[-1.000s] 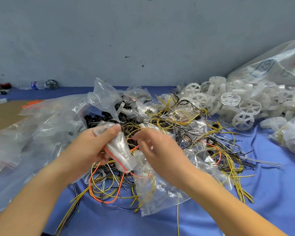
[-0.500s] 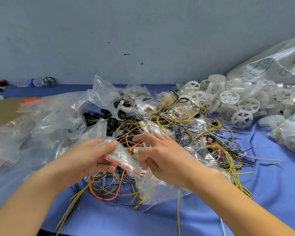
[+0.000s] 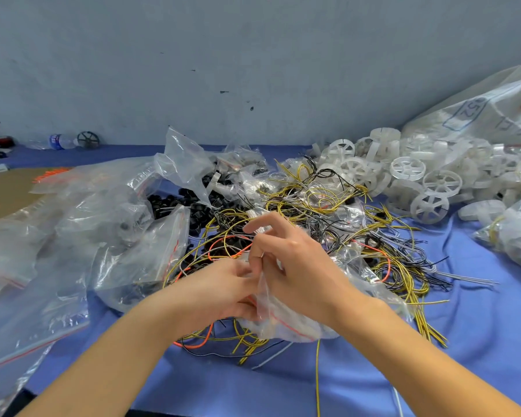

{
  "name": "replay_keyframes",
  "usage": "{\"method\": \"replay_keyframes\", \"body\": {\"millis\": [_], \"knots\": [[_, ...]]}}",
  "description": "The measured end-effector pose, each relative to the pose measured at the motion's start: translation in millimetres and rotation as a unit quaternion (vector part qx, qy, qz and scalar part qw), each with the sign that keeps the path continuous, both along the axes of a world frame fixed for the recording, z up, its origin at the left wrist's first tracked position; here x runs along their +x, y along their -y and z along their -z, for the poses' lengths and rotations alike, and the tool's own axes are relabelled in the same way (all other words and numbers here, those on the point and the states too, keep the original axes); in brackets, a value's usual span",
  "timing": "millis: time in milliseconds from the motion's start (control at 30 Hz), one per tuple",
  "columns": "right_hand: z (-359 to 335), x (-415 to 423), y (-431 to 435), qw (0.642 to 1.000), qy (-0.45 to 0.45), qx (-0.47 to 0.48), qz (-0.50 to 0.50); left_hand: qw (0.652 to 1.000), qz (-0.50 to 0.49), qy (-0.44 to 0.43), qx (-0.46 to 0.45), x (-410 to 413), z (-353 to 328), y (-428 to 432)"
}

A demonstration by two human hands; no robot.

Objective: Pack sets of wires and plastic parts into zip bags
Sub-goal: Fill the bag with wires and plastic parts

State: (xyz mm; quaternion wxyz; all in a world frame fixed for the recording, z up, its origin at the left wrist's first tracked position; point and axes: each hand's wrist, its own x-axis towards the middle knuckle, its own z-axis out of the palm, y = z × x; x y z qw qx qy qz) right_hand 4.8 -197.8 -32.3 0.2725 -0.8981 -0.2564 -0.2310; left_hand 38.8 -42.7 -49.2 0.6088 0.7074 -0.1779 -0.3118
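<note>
Both hands meet over a tangle of yellow, black and orange wires (image 3: 313, 206) on the blue cloth. My left hand (image 3: 220, 290) and my right hand (image 3: 295, 266) together hold a small clear zip bag (image 3: 283, 322) with a red seal line; its body hangs below my right palm. My right hand's fingers pinch the bag's top edge, the index finger lifted. My left hand's fingers curl on the same edge, partly hidden by the right hand. White spoked plastic wheels (image 3: 430, 188) lie heaped at the back right. Small black parts (image 3: 175, 203) sit behind the wires.
Empty clear zip bags (image 3: 73, 224) cover the left of the table. A big printed sack (image 3: 478, 115) leans at the far right, with filled bags (image 3: 518, 233) below it. A water bottle (image 3: 60, 142) and a dark wheel lie by the wall. Brown cardboard (image 3: 0, 191) lies left.
My left hand has moved right and down to join my right hand at the bag's mouth. The bag has dropped lower, under my right palm.
</note>
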Motion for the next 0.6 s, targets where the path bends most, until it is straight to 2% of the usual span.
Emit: {"method": "replay_keyframes", "body": {"millis": [100,200,233,267,333,367,400,467,500,533,567,600], "knots": [[2,-2,-3,1.000,-0.005,-0.009,-0.010,0.997,0.056,-0.026,-0.040,3,2,13],[2,-4,-4,1.000,-0.007,-0.012,-0.019,0.978,0.097,-0.132,-0.129,2,-2,20],[2,-4,-3,1.000,-0.006,-0.011,-0.021,0.974,0.118,-0.142,-0.129,1,-7,21],[3,-4,-1,1.000,-0.003,-0.012,-0.024,0.980,0.135,-0.110,-0.101,1,-8,20],[4,-4,2,0.999,0.003,-0.016,-0.035,0.987,0.132,0.085,0.042,5,-5,25],[5,-5,2,0.999,0.005,-0.019,-0.041,0.964,0.116,0.202,0.132,7,-2,29],[6,-6,2,0.999,0.007,-0.024,-0.045,0.941,0.084,0.268,0.190,9,6,32],[9,-6,2,0.998,0.005,-0.034,-0.049,0.925,0.031,0.317,0.207,8,25,38],[9,-6,2,0.998,0.000,-0.033,-0.054,0.904,0.030,0.360,0.228,8,30,40],[9,-6,2,0.998,-0.007,-0.025,-0.062,0.905,0.006,0.365,0.219,7,37,40],[8,-5,3,0.997,-0.015,-0.006,-0.069,0.928,-0.044,0.328,0.173,9,37,36],[7,-3,4,0.997,-0.022,0.022,-0.071,0.948,-0.041,0.278,0.149,12,28,31]]}}
